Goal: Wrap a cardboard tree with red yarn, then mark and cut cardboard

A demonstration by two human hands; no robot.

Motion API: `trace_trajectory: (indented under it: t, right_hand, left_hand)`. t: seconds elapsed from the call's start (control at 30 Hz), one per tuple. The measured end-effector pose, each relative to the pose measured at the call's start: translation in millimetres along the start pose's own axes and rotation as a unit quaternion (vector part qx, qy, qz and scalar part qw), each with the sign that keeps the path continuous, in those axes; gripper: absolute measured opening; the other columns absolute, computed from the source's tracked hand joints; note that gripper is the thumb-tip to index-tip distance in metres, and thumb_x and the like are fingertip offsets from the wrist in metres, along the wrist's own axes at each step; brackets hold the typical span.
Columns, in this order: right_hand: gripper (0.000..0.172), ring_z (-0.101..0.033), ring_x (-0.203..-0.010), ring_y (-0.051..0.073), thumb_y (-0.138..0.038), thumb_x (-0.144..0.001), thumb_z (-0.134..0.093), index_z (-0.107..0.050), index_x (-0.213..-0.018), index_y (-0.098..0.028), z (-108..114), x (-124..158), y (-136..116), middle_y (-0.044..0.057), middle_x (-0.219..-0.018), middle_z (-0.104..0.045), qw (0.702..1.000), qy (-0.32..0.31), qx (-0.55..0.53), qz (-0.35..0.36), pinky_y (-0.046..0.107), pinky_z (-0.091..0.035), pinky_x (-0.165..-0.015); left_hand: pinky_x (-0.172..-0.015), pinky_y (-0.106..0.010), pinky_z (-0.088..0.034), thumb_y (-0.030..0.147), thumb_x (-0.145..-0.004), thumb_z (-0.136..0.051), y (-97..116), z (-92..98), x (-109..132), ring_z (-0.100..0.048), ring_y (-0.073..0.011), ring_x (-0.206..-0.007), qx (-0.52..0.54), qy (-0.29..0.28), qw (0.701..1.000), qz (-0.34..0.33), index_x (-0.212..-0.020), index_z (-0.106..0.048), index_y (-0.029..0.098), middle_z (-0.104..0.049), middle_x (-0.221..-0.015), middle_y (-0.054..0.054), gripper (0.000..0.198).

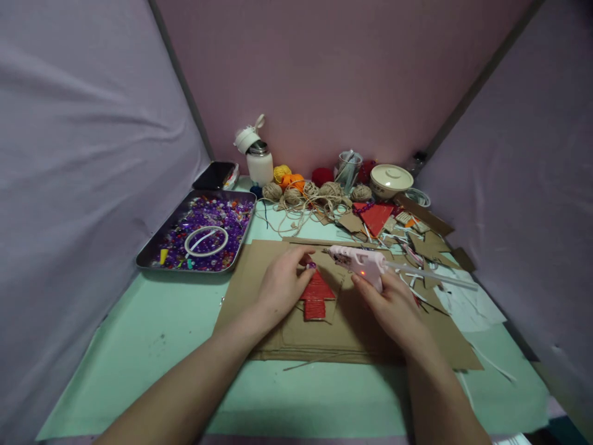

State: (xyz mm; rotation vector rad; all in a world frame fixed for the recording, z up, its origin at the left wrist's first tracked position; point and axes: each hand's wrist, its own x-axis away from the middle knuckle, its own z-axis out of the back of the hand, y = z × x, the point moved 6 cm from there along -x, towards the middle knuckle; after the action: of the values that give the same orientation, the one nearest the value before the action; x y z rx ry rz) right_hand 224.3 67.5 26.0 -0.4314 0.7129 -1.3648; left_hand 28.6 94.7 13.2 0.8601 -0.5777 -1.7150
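Observation:
My right hand [393,303] is wrapped round the grip of a pale pink hot glue gun [365,264]. An orange light glows on its side, a long clear glue stick [440,278] sticks out of its back, and its nozzle points left. Under my hands lies a red yarn-wrapped, arrow-like tree shape [315,296]. At its pointed top, my left hand [283,281] is closed with thumb and fingers round a purple bead [311,265]. The nozzle is a short way right of my left fingertips. The shape rests on stacked cardboard sheets [269,330].
On the left stands a dark tray [141,262] of mostly purple beads with a white ring [206,254] in it. Behind are twine balls [331,191], a white bottle [260,167] and a lidded bowl [391,180]. Cardboard scraps [428,246] and a red triangle [375,216] clutter the right.

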Motion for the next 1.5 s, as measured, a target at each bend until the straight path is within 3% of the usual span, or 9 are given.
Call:
trace_trajectory:
  t: [0.17, 0.5, 0.83, 1.03, 1.5]
  right_hand:
    - [0.024, -0.056, -0.07, 0.02, -0.039, -0.085, -0.051, -0.062, -0.075, -0.02, 2, 1, 0, 0.003, -0.077, -0.065, 1.0, 0.009, -0.004, -0.002, 0.027, -0.04, -0.063]
    - [0.021, -0.057, -0.072, 0.02, -0.037, -0.084, -0.053, -0.065, -0.085, -0.02, 8, 2, 1, 0.004, -0.079, -0.065, 0.999, 0.039, -0.002, -0.011, 0.028, -0.042, -0.066]
    - [0.023, -0.058, -0.072, 0.022, -0.04, -0.084, -0.053, -0.066, -0.087, -0.022, 10, 3, 1, 0.005, -0.08, -0.065, 0.999, 0.043, -0.013, -0.026, 0.031, -0.044, -0.067]
    - [0.021, -0.058, -0.073, 0.022, -0.039, -0.083, -0.054, -0.066, -0.086, -0.022, 11, 3, 0, 0.004, -0.08, -0.065, 0.998, 0.053, -0.009, -0.021, 0.031, -0.043, -0.068]
    - [0.023, -0.059, -0.078, 0.023, -0.039, -0.084, -0.053, -0.067, -0.091, -0.023, 11, 2, -2, 0.004, -0.086, -0.067, 0.999, 0.036, -0.035, -0.017, 0.031, -0.043, -0.069]
  left_hand:
    - [-0.076, -0.029, -0.043, 0.017, -0.079, -0.059, 4, -4.0, -10, -0.057, -0.0167, -0.085, -0.029, -0.041, 0.998, -0.031, -0.083, -0.063, 0.02, -0.063, -0.088, -0.001, 0.006]
    - [-0.078, -0.03, -0.042, 0.021, -0.078, -0.062, -9, -9.5, -12, -0.054, -0.0171, -0.086, -0.042, -0.043, 0.998, 0.0, -0.085, -0.066, 0.023, -0.056, -0.086, -0.001, 0.009]
    - [-0.08, -0.032, -0.042, 0.027, -0.084, -0.053, -9, -12.0, -12, -0.055, -0.0196, -0.09, -0.076, -0.064, 0.995, 0.003, -0.092, -0.068, 0.022, -0.058, -0.088, -0.004, 0.018]
    - [-0.08, -0.031, -0.042, 0.025, -0.086, -0.048, -8, -9.5, -11, -0.054, -0.0187, -0.086, -0.079, -0.048, 0.996, 0.0, -0.082, -0.066, 0.018, -0.058, -0.086, -0.004, 0.02]
    - [-0.079, -0.033, -0.042, 0.024, -0.084, -0.049, -8, -14.6, -15, -0.054, -0.0199, -0.085, -0.097, -0.048, 0.994, 0.002, -0.08, -0.066, 0.018, -0.059, -0.085, -0.005, 0.018]
